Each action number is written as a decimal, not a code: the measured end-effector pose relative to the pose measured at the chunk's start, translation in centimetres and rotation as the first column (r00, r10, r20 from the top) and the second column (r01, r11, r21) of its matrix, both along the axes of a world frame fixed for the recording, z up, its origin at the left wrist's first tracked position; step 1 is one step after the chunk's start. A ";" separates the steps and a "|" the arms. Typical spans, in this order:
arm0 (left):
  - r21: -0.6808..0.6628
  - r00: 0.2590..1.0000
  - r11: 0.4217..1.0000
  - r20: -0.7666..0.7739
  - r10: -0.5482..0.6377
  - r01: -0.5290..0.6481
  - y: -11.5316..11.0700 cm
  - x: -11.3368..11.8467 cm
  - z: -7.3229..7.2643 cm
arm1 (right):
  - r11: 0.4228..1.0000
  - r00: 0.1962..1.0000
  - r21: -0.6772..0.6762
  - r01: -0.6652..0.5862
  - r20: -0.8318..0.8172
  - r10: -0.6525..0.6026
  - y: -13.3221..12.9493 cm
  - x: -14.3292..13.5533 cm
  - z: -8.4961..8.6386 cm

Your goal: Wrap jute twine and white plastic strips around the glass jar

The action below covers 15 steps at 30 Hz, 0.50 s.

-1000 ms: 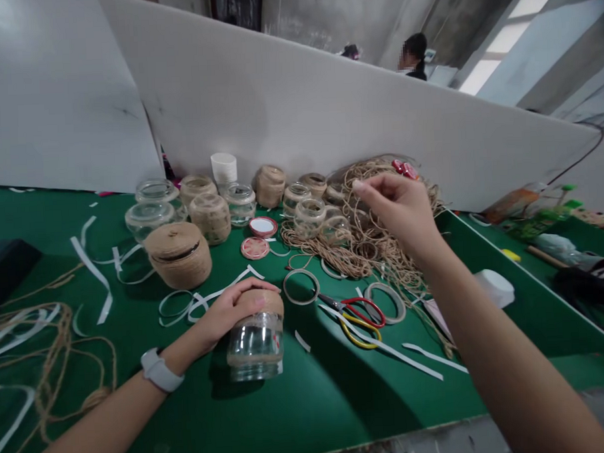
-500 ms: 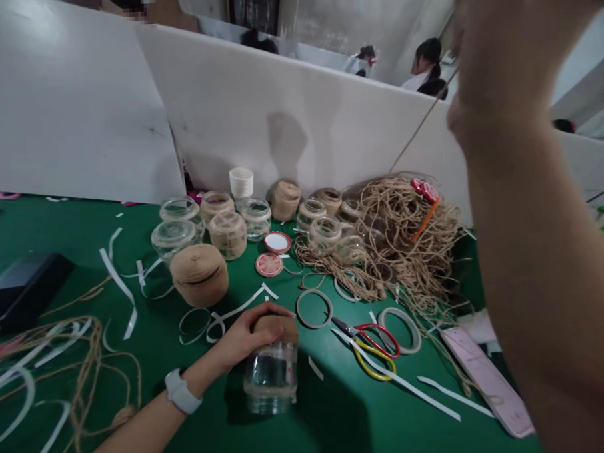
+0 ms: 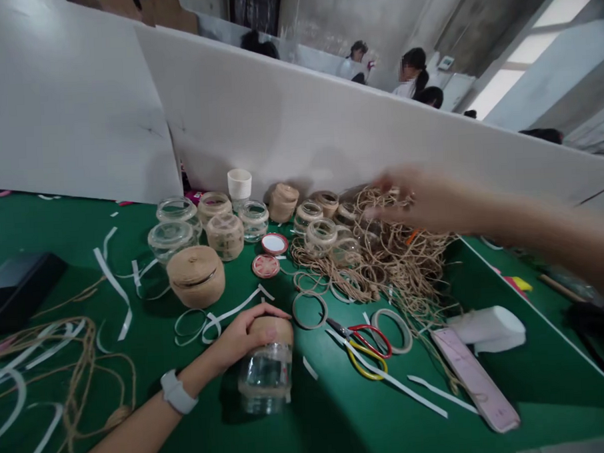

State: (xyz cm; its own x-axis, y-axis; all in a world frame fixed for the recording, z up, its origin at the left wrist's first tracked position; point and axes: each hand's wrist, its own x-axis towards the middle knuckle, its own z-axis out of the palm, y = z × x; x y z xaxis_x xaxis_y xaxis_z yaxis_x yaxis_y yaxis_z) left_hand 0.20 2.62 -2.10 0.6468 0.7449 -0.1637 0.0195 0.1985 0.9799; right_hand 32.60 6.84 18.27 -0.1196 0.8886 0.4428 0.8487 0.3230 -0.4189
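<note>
My left hand [image 3: 254,341], with a pale watch on its wrist, is closed around the brown-wrapped end of a glass jar [image 3: 263,372]. The jar's bare middle shows clear glass, and its neck end points down toward me, with a brown band just above it. Over the heap of brown twine [image 3: 409,275] at the right back, my right hand [image 3: 398,199] is smeared by motion. Its fingers look stretched out and apart, and I see nothing held in them. Scissors [image 3: 367,344] with red and yellow handles lie to the right of the jar.
Several glass jars [image 3: 170,242] stand toward the white partition [image 3: 277,121], near a ball of wrapped twine [image 3: 197,274]. Tape rolls [image 3: 394,329], white strips, a pink phone-like slab [image 3: 476,379] and a white object [image 3: 491,328] lie on the green table. People are beyond the partition.
My right hand has come down from high at the upper right to the twine heap. The taut strand it drew upward no longer shows. My left hand stays on the jar.
</note>
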 end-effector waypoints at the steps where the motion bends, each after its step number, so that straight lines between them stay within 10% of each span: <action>1: 0.004 1.000 1.000 0.001 0.000 0.000 0.0 0.0 0.0 | 0.989 0.994 -0.149 -0.019 0.105 0.034 -1.0 -0.1 -2.1; 4: -0.007 1.000 1.000 0.000 0.002 -0.002 0.0 0.0 0.0 | 0.889 0.941 -0.458 0.006 0.303 0.150 -3.5 -1.1 -8.8; 8: -0.001 1.000 1.000 -0.006 -0.003 0.003 -0.1 0.0 0.0 | 0.855 0.910 -0.511 0.083 0.388 0.143 -4.5 -3.1 -15.3; 15: 0.025 1.000 1.000 -0.010 0.000 0.000 -0.2 -0.1 0.3 | 0.864 0.906 -0.462 0.199 0.423 0.017 -3.3 -4.3 -18.1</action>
State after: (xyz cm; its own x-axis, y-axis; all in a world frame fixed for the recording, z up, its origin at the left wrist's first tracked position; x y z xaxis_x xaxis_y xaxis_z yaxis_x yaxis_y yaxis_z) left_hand 0.12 2.39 -1.80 0.6451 0.7489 -0.1519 0.0297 0.1741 0.9843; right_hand 28.26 3.57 0.16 -0.0966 0.9886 -0.1155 0.9897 0.0831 -0.1165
